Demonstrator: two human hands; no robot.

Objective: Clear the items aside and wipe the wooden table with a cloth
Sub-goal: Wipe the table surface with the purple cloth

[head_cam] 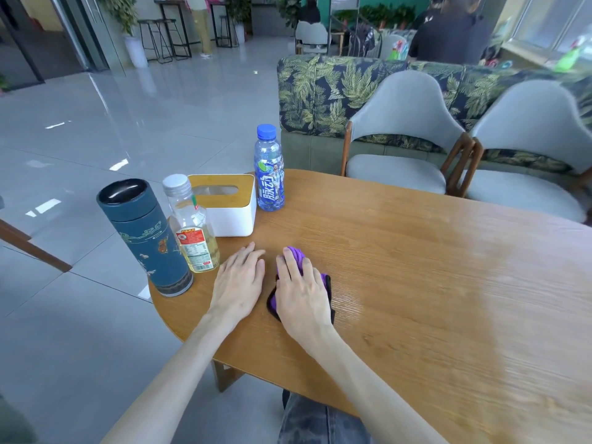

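Note:
A purple cloth [296, 255] lies on the wooden table [416, 267], and my right hand [302, 290] presses flat on top of it, covering most of it. My left hand [238, 282] rests flat on the bare wood just to the left, fingers together, holding nothing. At the table's left end stand a dark blue flask [145, 238], a clear bottle of yellow liquid [192, 225], a white tissue box with a wooden lid [227, 203] and a blue drink bottle [269, 169].
Two grey chairs [403, 139] stand at the table's far side, with a leaf-patterned sofa [320, 91] behind them. The table's rounded left edge drops to a grey tiled floor [96, 123]. People sit in the background at the right.

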